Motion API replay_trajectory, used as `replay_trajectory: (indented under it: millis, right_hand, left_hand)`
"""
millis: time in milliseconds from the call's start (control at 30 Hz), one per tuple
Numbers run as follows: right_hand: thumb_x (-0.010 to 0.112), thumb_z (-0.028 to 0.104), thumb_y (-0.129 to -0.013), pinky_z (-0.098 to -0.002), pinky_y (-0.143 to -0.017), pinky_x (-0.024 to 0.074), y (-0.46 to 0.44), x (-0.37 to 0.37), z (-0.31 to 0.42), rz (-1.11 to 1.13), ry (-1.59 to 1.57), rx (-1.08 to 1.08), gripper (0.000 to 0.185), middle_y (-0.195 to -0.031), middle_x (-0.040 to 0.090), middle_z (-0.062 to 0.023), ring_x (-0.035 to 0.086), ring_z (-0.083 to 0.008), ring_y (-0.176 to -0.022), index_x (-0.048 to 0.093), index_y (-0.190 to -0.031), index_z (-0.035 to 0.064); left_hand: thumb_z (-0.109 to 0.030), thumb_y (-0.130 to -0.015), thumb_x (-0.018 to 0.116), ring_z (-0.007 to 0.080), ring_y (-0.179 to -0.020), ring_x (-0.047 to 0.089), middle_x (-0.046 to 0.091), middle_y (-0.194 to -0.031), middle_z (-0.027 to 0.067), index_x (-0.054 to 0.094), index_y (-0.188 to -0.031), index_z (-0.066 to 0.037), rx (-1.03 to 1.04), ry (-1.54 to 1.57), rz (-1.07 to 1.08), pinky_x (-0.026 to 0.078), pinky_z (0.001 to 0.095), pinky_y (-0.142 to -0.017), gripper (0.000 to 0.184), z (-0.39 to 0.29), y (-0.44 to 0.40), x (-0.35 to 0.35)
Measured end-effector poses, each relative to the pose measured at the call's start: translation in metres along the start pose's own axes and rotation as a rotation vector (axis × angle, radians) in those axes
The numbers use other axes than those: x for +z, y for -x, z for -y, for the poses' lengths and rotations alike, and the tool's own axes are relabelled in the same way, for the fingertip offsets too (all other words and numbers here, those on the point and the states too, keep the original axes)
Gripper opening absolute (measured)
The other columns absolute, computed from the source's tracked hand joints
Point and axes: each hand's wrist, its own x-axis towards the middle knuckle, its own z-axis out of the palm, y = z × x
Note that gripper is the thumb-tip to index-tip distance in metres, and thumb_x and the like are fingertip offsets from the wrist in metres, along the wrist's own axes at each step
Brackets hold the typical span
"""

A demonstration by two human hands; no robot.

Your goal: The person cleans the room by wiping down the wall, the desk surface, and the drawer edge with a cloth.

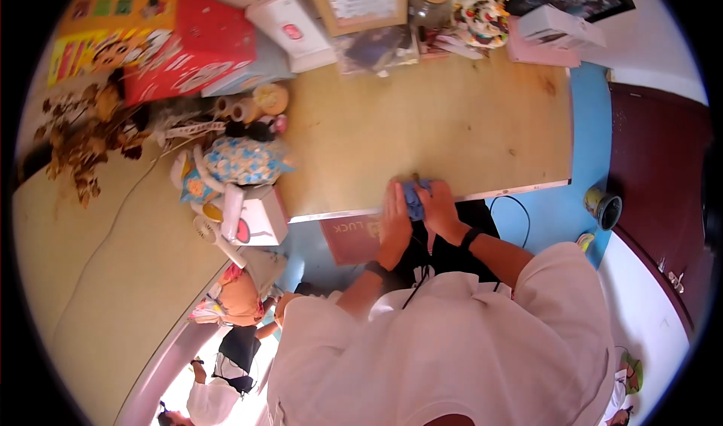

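At the front edge of the wooden tabletop (422, 117), both my hands meet around a bunched blue cloth (413, 200). My left hand (395, 226) presses on the cloth's left side with its fingers pointing toward the back of the table. My right hand (443, 211) grips the other side, its fingers curled over the fabric. A small dark brown bit (416, 177) shows just beyond the cloth; what it is I cannot make out.
A stuffed doll (245, 161), a white box (260, 217) and a small handheld fan (218, 239) stand left. Red packaging (192, 46), a picture frame (360, 1) and a glass jar (429, 8) line the back. A dark bin (604, 209) is on the right; a red mat (352, 238) lies below.
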Motion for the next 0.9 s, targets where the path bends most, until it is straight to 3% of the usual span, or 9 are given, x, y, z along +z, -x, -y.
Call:
replay_trajectory:
  millis: [67, 100, 233, 333, 500, 633, 733, 867, 900]
  right_hand:
    - [0.060, 0.006, -0.075, -0.0457, -0.077, 0.0424, -0.016, 0.016, 0.029, 0.088, 0.126, -0.182, 0.034, -0.094, 0.055, -0.0198, 0.052, -0.0415, -0.088, 0.057, -0.109, 0.0035]
    - [0.062, 0.004, -0.072, -0.0470, -0.077, 0.0422, -0.025, 0.022, 0.045, 0.049, 0.024, -0.212, 0.038, -0.093, 0.054, -0.0198, 0.051, -0.0420, -0.090, 0.056, -0.110, 0.0046]
    - [0.066, 0.002, -0.068, -0.0456, -0.084, 0.0425, -0.038, 0.003, 0.100, 0.232, -0.180, -0.053, 0.046, -0.105, 0.051, -0.0215, 0.050, -0.0416, -0.101, 0.055, -0.112, 0.0049]
    - [0.067, 0.004, -0.068, -0.0432, -0.089, 0.0427, -0.032, -0.029, 0.105, 0.290, -0.328, 0.009, 0.046, -0.110, 0.050, -0.0203, 0.050, -0.0388, -0.106, 0.055, -0.112, 0.0050]
    - [0.075, 0.012, -0.067, -0.0380, -0.089, 0.0441, -0.009, -0.065, 0.041, 0.155, -0.221, 0.035, 0.048, -0.103, 0.057, -0.0163, 0.053, -0.0340, -0.102, 0.057, -0.110, 0.0044]
    - [0.074, 0.012, -0.067, -0.0381, -0.085, 0.0456, 0.007, -0.154, 0.024, 0.066, -0.282, -0.008, 0.045, -0.102, 0.056, -0.0183, 0.055, -0.0345, -0.099, 0.057, -0.108, 0.0033]
    - [0.074, 0.012, -0.068, -0.0378, -0.085, 0.0458, 0.022, -0.222, 0.008, -0.030, -0.273, -0.050, 0.044, -0.102, 0.056, -0.0186, 0.055, -0.0349, -0.098, 0.057, -0.108, 0.0034]
    - [0.075, 0.013, -0.069, -0.0381, -0.086, 0.0457, 0.053, -0.325, -0.013, -0.174, -0.309, -0.057, 0.048, -0.102, 0.055, -0.0173, 0.055, -0.0349, -0.099, 0.057, -0.112, 0.0052]
    - [0.075, 0.013, -0.070, -0.0383, -0.086, 0.0458, 0.062, -0.348, -0.030, -0.214, -0.308, -0.085, 0.048, -0.103, 0.055, -0.0176, 0.056, -0.0352, -0.099, 0.057, -0.115, 0.0071]
  left_hand:
    - [0.005, -0.084, 0.044, 0.0398, -0.136, 0.031, 0.031, -0.147, 0.0237, 0.024, -0.144, 0.003, -0.025, -0.126, -0.128, 0.031, 0.0430, -0.110, 0.063, 0.010, 0.012, -0.032]
    - [0.005, -0.084, 0.045, 0.0397, -0.135, 0.033, 0.032, -0.147, 0.0232, 0.024, -0.144, 0.002, -0.058, -0.115, -0.150, 0.032, 0.0427, -0.109, 0.063, 0.015, 0.014, -0.045]
    - [0.001, -0.085, 0.051, 0.0405, -0.127, 0.042, 0.041, -0.140, 0.0226, 0.025, -0.145, -0.004, -0.161, 0.168, -0.079, 0.038, 0.0432, -0.104, 0.066, 0.028, 0.018, -0.076]
    - [-0.004, -0.083, 0.059, 0.0412, -0.120, 0.048, 0.046, -0.133, 0.0225, 0.026, -0.146, -0.007, -0.175, 0.085, 0.024, 0.043, 0.0435, -0.098, 0.072, -0.003, 0.026, -0.097]
    - [-0.003, -0.081, 0.061, 0.0414, -0.114, 0.052, 0.050, -0.126, 0.0221, 0.028, -0.146, -0.010, 0.064, 0.249, 0.021, 0.045, 0.0428, -0.092, 0.074, -0.050, 0.017, -0.068]
    - [0.000, -0.081, 0.059, 0.0415, -0.113, 0.052, 0.050, -0.125, 0.0224, 0.032, -0.144, -0.008, 0.245, 0.350, 0.015, 0.044, 0.0433, -0.093, 0.070, -0.118, 0.005, -0.036]
    - [0.008, -0.080, 0.055, 0.0319, -0.120, 0.052, 0.052, -0.128, 0.0197, 0.036, -0.141, -0.003, 0.307, 0.339, -0.048, 0.042, 0.0360, -0.099, 0.065, -0.181, -0.003, -0.008]
    - [0.005, -0.079, 0.060, 0.0280, -0.117, 0.053, 0.054, -0.124, 0.0163, 0.039, -0.138, -0.002, 0.355, 0.513, -0.216, 0.041, 0.0354, -0.100, 0.063, -0.282, -0.009, 0.062]
    - [0.006, -0.080, 0.058, 0.0332, -0.111, 0.056, 0.055, -0.117, 0.0216, 0.043, -0.135, 0.000, 0.417, 0.594, -0.201, 0.044, 0.0395, -0.094, 0.057, -0.350, 0.000, 0.055]
